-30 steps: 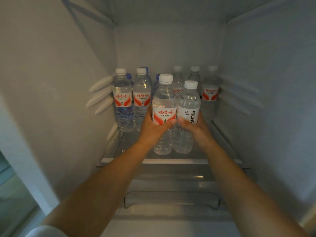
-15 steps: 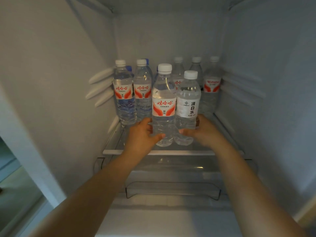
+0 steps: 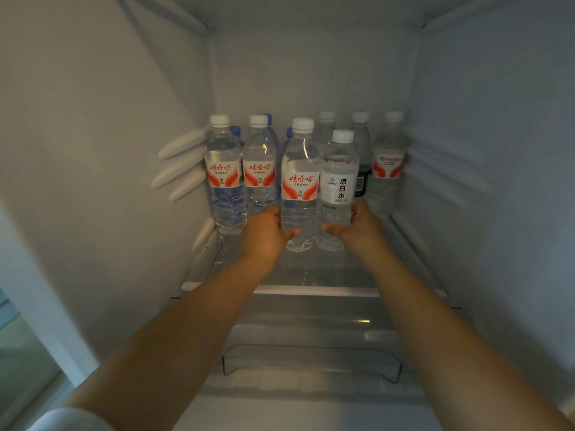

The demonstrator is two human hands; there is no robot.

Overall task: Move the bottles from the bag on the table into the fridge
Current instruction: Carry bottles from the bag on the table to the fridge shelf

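Bottles stood upright on the glass shelf (image 3: 311,276) inside the fridge (image 3: 93,135), and both hands reached in to the two nearest ones. The left hand (image 3: 264,234) curled round the lower part of the red-labelled bottle (image 3: 300,185), its thumb lying across the front of the clear ribbed base. The right hand (image 3: 357,231) gripped the lower part of the white-labelled bottle (image 3: 339,181) in the same way, thumb in front and fingers hidden behind. These two bottles stood touching side by side, each with a white cap, their bases on or just above the shelf; which, I could not tell. To their left stood two more red-labelled bottles (image 3: 224,178), with blue caps showing behind them. Further back on the right stood three more bottles (image 3: 389,169), dimmer and partly hidden. White ribs (image 3: 180,164) stuck out from the left wall beside the row. Below the shelf a clear drawer (image 3: 311,359) showed between the two forearms.
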